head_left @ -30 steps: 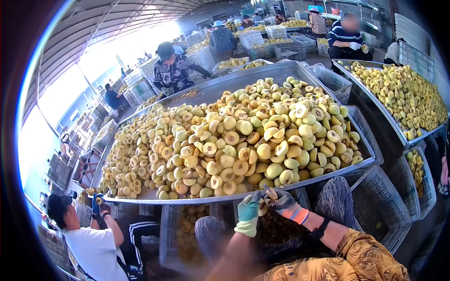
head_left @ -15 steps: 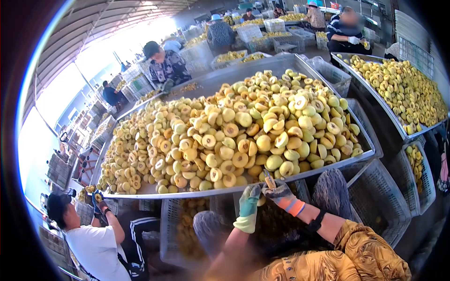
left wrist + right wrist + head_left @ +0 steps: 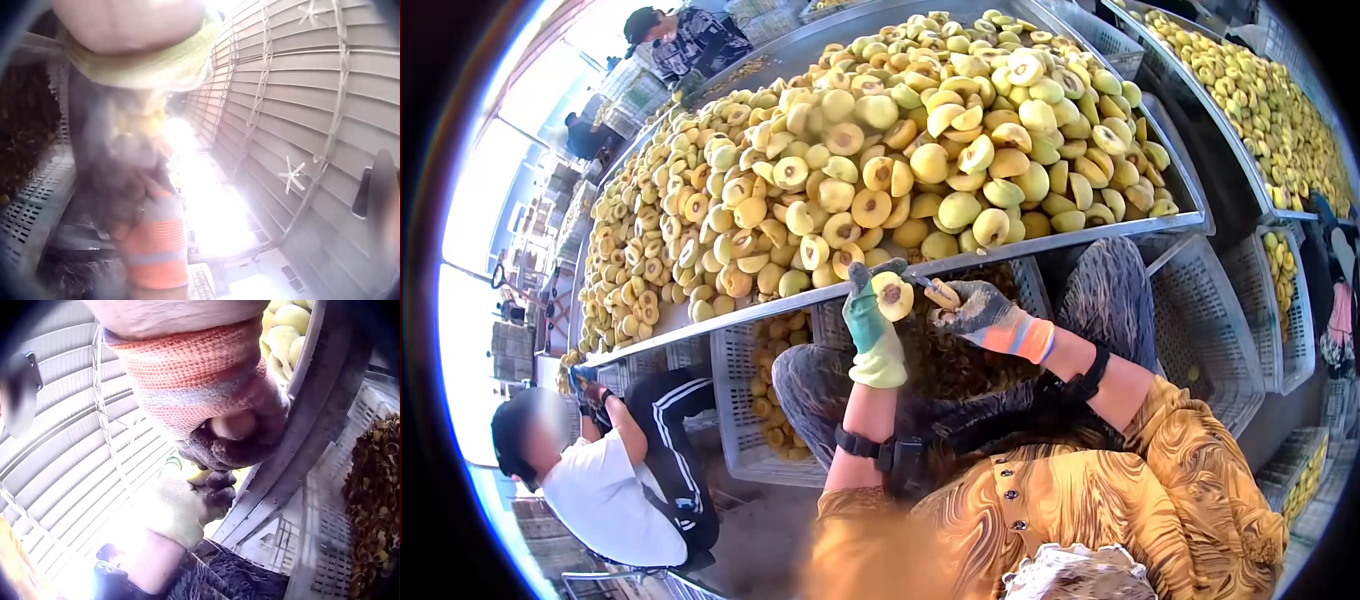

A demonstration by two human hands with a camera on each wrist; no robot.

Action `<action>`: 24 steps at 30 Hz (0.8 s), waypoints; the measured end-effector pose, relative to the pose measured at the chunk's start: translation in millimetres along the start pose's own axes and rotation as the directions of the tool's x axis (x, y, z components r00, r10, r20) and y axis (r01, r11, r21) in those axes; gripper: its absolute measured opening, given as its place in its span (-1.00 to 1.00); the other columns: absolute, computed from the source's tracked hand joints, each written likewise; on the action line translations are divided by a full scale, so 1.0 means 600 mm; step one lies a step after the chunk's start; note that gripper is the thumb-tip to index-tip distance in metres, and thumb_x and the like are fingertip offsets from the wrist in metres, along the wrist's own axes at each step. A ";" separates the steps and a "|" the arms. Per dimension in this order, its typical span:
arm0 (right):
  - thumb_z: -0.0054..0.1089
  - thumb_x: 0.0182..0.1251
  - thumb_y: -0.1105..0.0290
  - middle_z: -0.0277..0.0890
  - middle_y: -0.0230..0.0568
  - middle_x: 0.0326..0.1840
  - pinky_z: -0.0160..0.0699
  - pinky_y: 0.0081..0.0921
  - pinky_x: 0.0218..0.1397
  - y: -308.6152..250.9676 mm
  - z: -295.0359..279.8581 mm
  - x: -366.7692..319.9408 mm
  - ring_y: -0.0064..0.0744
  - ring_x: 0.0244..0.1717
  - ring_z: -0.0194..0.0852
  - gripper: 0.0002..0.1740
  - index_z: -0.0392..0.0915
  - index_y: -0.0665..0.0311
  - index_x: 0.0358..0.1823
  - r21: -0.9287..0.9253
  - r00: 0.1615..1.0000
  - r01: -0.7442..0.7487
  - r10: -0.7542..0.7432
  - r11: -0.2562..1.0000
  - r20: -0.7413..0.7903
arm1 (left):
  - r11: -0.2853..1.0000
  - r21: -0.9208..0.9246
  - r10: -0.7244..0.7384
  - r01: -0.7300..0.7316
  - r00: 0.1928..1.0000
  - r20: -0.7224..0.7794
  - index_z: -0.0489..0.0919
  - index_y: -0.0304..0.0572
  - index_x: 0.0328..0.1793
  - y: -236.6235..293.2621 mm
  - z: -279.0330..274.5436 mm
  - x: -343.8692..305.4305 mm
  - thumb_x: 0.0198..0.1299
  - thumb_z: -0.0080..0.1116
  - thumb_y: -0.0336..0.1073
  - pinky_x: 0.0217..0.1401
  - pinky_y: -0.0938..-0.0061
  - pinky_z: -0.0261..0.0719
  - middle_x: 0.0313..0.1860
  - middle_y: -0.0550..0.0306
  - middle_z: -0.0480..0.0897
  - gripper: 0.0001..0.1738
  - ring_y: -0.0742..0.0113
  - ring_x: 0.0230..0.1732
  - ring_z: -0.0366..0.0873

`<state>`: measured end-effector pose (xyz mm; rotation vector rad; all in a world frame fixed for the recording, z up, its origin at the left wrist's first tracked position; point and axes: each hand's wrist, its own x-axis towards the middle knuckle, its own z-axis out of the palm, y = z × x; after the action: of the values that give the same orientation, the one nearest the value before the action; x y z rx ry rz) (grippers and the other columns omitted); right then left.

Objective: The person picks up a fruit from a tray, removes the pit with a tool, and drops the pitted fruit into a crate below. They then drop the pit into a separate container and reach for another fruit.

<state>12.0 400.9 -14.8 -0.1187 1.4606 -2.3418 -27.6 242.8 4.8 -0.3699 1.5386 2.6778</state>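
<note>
My gloved left hand [image 3: 870, 335], in green and pale yellow, holds a yellow peach half [image 3: 893, 297] with its brown-centred cut face up. Beside it, my right hand [image 3: 992, 318], in a dark and orange glove, grips a small pitting tool by its wooden handle [image 3: 943, 294]. The tool's dark metal tip points left and reaches the peach's edge. In the right wrist view the round handle end [image 3: 232, 425] shows within the curled fingers. Both hands are just off the near rim of a metal table [image 3: 820, 295] heaped with peach halves [image 3: 870, 207].
Below my hands a crate holds brown scraps [image 3: 375, 506]. Another crate [image 3: 780, 455] with peaches stands to the left, and a white crate [image 3: 1200, 330] to the right. A person in a white shirt [image 3: 605, 500] sits at the left; a second heaped table [image 3: 1250, 180] is at the right.
The head view has tipped downward. The tool pointed upward before and now points left at the peach half, whose cut face has come into view in my left hand.
</note>
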 end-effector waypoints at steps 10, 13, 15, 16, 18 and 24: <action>0.22 0.11 0.44 0.56 -0.18 -0.21 0.47 -0.46 -0.07 -0.014 0.004 0.001 -0.36 -0.21 0.49 -0.67 0.50 0.32 -0.06 -0.688 0.993 -0.034 -0.052 0.725 -0.104 | 0.911 0.265 0.299 -0.316 0.949 0.105 0.63 -0.35 -0.12 -0.026 0.019 -0.018 0.37 0.03 -0.12 -0.17 0.63 0.44 -0.30 0.21 0.63 -0.63 0.52 -0.31 0.49; 0.23 0.11 0.45 0.55 -0.17 -0.18 0.46 -0.48 -0.05 -0.010 -0.001 0.006 -0.41 -0.18 0.48 -0.66 0.49 0.33 -0.05 -0.675 0.994 -0.038 -0.042 0.737 -0.103 | 0.890 0.306 0.337 -0.339 0.940 0.061 0.63 -0.29 -0.14 -0.023 0.022 -0.018 0.35 0.10 -0.17 -0.31 0.71 0.35 -0.42 0.35 0.54 -0.71 0.62 -0.39 0.39; 0.24 0.11 0.46 0.55 -0.17 -0.16 0.45 -0.49 -0.04 -0.014 -0.008 0.005 -0.44 -0.17 0.47 -0.66 0.49 0.34 -0.05 -0.660 0.996 -0.034 -0.031 0.750 -0.087 | 0.892 0.307 0.328 -0.333 0.942 0.069 0.62 -0.30 -0.15 -0.023 0.022 -0.019 0.35 0.09 -0.16 -0.32 0.72 0.34 -0.43 0.35 0.52 -0.70 0.62 -0.40 0.38; 0.24 0.11 0.46 0.55 -0.17 -0.17 0.46 -0.49 -0.04 -0.003 -0.012 0.008 -0.45 -0.17 0.47 -0.66 0.50 0.34 -0.05 -0.639 0.996 -0.031 -0.029 0.769 -0.084 | 0.893 0.306 0.323 -0.330 0.943 0.075 0.62 -0.30 -0.16 -0.022 0.024 -0.019 0.36 0.08 -0.16 -0.32 0.72 0.34 -0.43 0.35 0.51 -0.69 0.61 -0.40 0.38; 0.25 0.10 0.46 0.56 -0.17 -0.18 0.46 -0.49 -0.04 0.019 -0.016 0.015 -0.48 -0.18 0.47 -0.66 0.50 0.35 -0.06 -0.594 0.997 -0.027 -0.025 0.804 -0.080 | 0.929 0.237 0.273 -0.285 0.958 0.083 0.62 -0.31 -0.16 -0.020 0.030 -0.023 0.36 0.07 -0.18 -0.32 0.72 0.34 -0.44 0.35 0.49 -0.70 0.61 -0.41 0.37; 0.11 0.20 0.37 0.59 0.04 -0.22 0.45 -0.28 -0.05 -0.017 0.004 -0.004 -0.07 -0.13 0.55 -0.75 0.54 0.32 -0.12 -0.645 0.996 -0.089 0.054 0.759 -0.073 | 0.772 0.507 0.387 -0.383 0.916 0.103 0.59 -0.32 -0.11 -0.045 0.031 -0.028 0.34 0.10 -0.26 -0.31 0.69 0.35 -0.37 0.32 0.51 -0.76 0.61 -0.39 0.37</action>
<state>12.0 403.7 -4.7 -0.1806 2.2040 -1.6810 -11.0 273.8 -5.4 -0.0331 2.4761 2.3360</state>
